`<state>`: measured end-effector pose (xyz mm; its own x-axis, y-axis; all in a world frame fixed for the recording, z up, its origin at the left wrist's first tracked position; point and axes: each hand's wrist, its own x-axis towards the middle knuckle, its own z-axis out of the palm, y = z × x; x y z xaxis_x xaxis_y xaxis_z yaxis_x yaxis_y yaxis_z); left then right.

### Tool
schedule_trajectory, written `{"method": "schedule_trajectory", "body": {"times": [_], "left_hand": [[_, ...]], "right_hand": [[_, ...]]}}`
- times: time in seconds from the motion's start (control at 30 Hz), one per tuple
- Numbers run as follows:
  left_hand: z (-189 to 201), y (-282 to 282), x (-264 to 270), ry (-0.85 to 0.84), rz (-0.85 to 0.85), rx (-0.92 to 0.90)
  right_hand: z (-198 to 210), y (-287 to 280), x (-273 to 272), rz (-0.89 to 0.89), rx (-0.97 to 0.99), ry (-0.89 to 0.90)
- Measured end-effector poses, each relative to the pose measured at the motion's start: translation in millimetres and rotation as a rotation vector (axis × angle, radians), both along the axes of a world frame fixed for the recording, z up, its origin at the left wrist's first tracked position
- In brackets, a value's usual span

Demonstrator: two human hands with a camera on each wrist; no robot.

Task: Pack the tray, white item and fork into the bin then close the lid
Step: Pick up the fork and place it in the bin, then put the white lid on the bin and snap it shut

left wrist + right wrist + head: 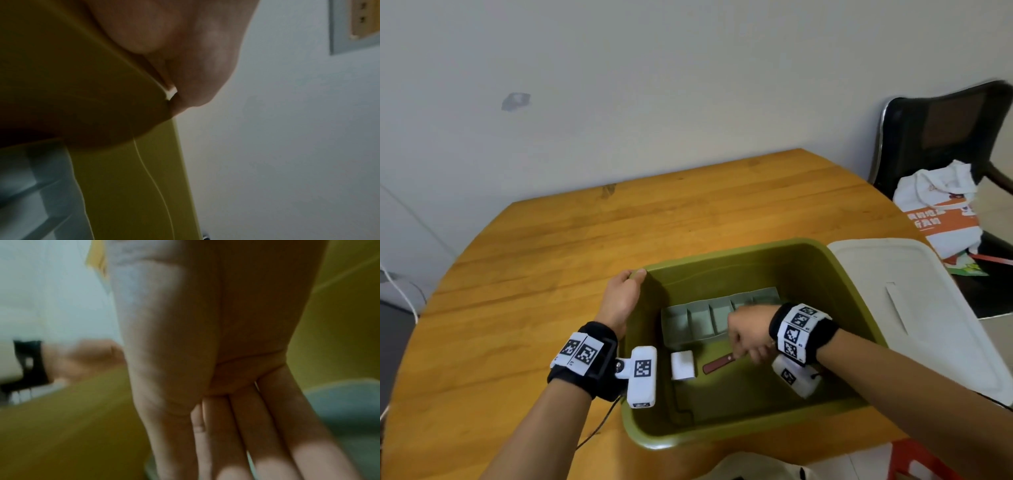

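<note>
Right hand (216,353), fingers (267,443) straight and together, inside the olive bin (61,426).

The green bin (825,274) is open. Inside lie the grey tray (698,323), white item (682,365) and fork (717,364). The white lid (914,308) lies beside it.

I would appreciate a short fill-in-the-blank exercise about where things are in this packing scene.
1. The left hand grips the bin by its ____.
2. The white lid lies on the ____, to the right of the bin.
3. The compartmented tray lies ____ the bin.
Missing words: rim; table; inside.
</note>
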<state>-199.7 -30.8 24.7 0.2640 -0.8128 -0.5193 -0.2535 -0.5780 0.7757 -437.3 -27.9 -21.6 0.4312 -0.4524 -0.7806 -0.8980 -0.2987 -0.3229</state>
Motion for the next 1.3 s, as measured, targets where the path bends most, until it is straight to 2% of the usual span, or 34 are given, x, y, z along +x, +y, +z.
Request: {"method": "schedule_trajectory", "body": {"times": [0.07,0.17,0.27,0.47,0.57,0.63,0.77,0.83,0.9,1.03,1.17,1.3], "left_hand": [[4.4,-6.9,-1.2,-0.092,-0.089,0.022],[20.3,-23.2,-12.9,-0.221,-0.222,0.005],[39.7,-44.6,-53.1,-0.298,-0.388,-0.053],[46.3,-74.5,-157.4,-0.230,-0.642,-0.023],[40.3,-73.0,-202.4,-0.195,-0.748,0.014],[33.8,-66.9,-222.9,-0.230,-0.835,0.015],[17.2,-65.4,-230.8,-0.528,-0.941,-0.077],[12.6,-69.4,-228.5,-0.549,-0.951,-0.101],[9.4,-73.3,-227.7,-0.536,-0.943,-0.104],[8.1,-73.5,-229.3,-0.559,-0.943,-0.100],[7.0,-72.7,-228.7,-0.566,-0.941,-0.102],[4.3,-72.6,-228.6,-0.567,-0.921,-0.131]], "right_hand": [[23.8,-9.7,-11.5,-0.109,-0.007,-0.144],[69.2,-19.1,-34.2,-0.222,-0.141,-0.355],[112.3,-20.1,-68.2,-0.341,-0.301,-0.537],[154.4,-14.5,-141.0,-0.653,-0.508,-0.676],[151.8,-16.1,-184.1,-0.872,-0.490,-0.701],[140.2,-20.3,-214.4,-1.015,-0.439,-0.639],[99.5,-33.7,-269.5,-1.218,-0.334,-0.437],[68.6,-41.0,-292.0,-1.281,-0.281,-0.293],[34.9,-45.9,-306.4,-1.286,-0.277,-0.123],[-25.6,-43.7,-313.6,-1.156,-0.329,0.203],[-62.9,-31.9,-308.2,-1.126,-0.371,0.299],[-71.8,-27.6,-302.0,-1.117,-0.476,0.327]]}}
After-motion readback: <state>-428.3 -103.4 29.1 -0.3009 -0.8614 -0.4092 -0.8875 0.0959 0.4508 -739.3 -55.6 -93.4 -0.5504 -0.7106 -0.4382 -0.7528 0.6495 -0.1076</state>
